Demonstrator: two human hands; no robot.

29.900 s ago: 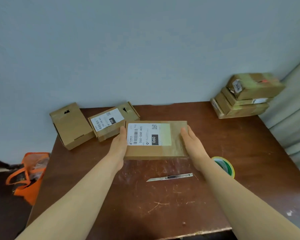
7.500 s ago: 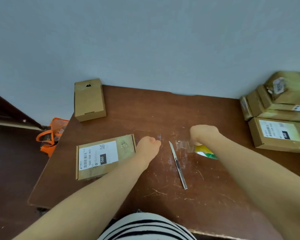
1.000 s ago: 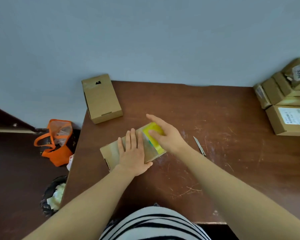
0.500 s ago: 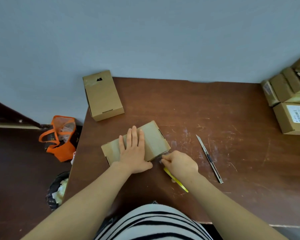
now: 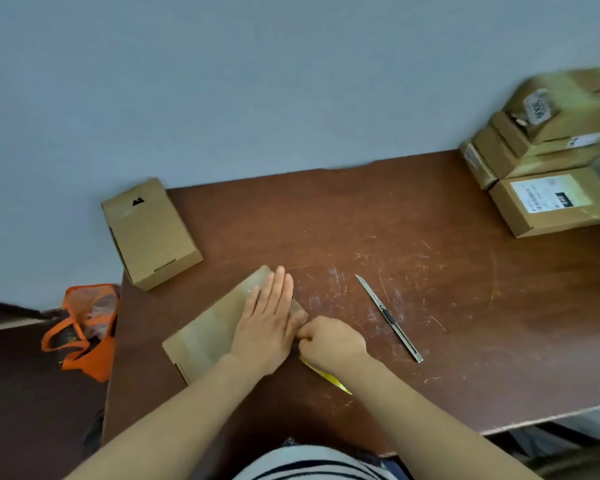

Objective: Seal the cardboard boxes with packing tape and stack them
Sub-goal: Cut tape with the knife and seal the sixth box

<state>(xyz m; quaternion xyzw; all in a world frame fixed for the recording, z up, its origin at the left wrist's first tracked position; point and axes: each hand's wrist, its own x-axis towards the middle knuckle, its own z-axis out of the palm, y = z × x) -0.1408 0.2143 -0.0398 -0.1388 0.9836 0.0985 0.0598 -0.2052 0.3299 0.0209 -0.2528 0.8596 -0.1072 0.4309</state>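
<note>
Cardboard box (image 5: 205, 337) lay flat on the counter (image 5: 430, 271), at 8 o'clock from its centre. Left hand (image 5: 267, 327) pressed on the lid, released, with its fingers straight and together. Right hand (image 5: 329, 341), clenched at the box's 3 o'clock corner, grasped the yellow tape roll (image 5: 329, 377), seen edge-on. From the box, the utility knife (image 5: 388, 317) lay at 3 o'clock, a second box (image 5: 151, 233) at 11 o'clock, stacked boxes (image 5: 551, 140) at 2 o'clock, and an orange bag (image 5: 84, 327) on the floor at 9 o'clock.

A slim silver utility knife (image 5: 388, 318) lies on the scratched brown wooden table (image 5: 465, 306), right of the right hand (image 5: 329, 341). An orange fabric bag (image 5: 84, 327) sits below, left of the left hand (image 5: 267, 327).
</note>
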